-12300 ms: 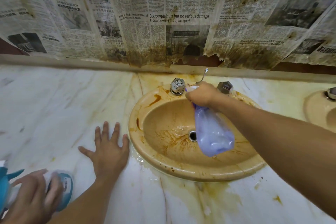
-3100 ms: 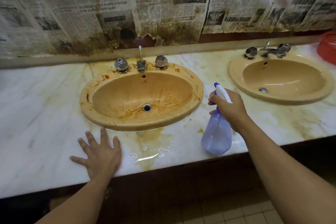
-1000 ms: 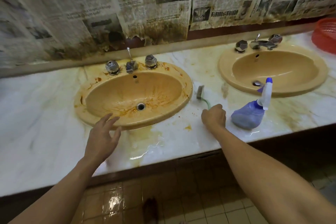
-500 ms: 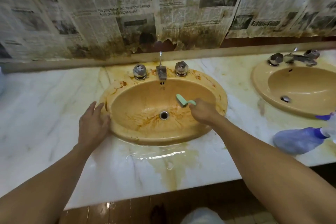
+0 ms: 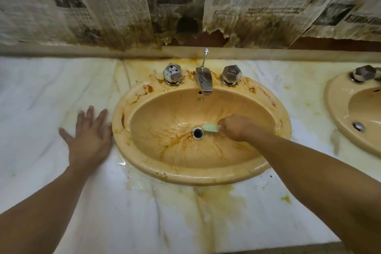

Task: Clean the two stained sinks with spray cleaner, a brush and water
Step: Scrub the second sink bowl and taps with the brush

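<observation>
While our left hand (image 5: 90,140) lies flat on the marble counter (image 5: 41,99), fingers spread, just beside the stained sink (image 5: 206,179), our right arm reaches down into the bowl. Our right hand (image 5: 237,128) curls around the green brush (image 5: 210,128), whose head sits beside the drain (image 5: 198,133). We see the second sink (image 5: 336,109) at the right edge.

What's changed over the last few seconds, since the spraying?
The right hand put down the spray bottle, now out of view, picked up the green brush and moved it into the stained sink, its head now beside the drain. The left hand lifted briefly, then returned flat to the counter by the sink. Brown stains remain.
</observation>
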`<state>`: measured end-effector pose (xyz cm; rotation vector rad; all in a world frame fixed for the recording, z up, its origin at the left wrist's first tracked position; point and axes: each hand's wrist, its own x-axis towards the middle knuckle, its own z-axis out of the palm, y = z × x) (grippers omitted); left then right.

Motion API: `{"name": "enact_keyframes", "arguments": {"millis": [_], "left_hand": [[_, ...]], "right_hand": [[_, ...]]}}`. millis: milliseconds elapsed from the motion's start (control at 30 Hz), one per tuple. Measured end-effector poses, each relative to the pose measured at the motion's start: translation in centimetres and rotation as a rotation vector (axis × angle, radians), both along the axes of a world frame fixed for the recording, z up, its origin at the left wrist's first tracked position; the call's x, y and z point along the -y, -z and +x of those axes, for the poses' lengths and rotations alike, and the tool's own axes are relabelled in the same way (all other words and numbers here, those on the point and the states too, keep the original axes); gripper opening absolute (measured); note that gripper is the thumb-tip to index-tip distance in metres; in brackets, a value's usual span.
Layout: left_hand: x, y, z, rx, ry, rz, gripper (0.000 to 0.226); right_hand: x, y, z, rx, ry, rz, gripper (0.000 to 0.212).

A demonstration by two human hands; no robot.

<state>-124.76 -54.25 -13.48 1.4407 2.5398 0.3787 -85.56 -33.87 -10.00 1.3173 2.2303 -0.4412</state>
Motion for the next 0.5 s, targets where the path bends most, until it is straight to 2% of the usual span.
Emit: {"name": "enact_keyframes", "arguments": {"millis": [233, 333, 433, 500], "left_hand": [[-0.1, 0.2, -0.1, -0.015, -0.037, -0.017, 0.06], [-0.1, 0.1, 0.0, -0.023, -0.035, -0.012, 0.059], [-0.1, 0.0, 0.0, -0.017, -0.047, -0.021, 0.059], [0.0, 0.1, 0.0, -0.018, -0.051, -0.019, 0.059]], "right_hand": [[1.1, 1.9, -1.3, 0.105, -0.192, -0.045, 0.034], [0.2, 1.2, -0.9, 0.085, -0.163, -0.106, 0.037], [0.0, 1.2, -0.7, 0.056, -0.15, 0.029, 0.037], [1.4, 2.0, -0.5, 0.032, -0.145, 0.015, 0.036]]}}
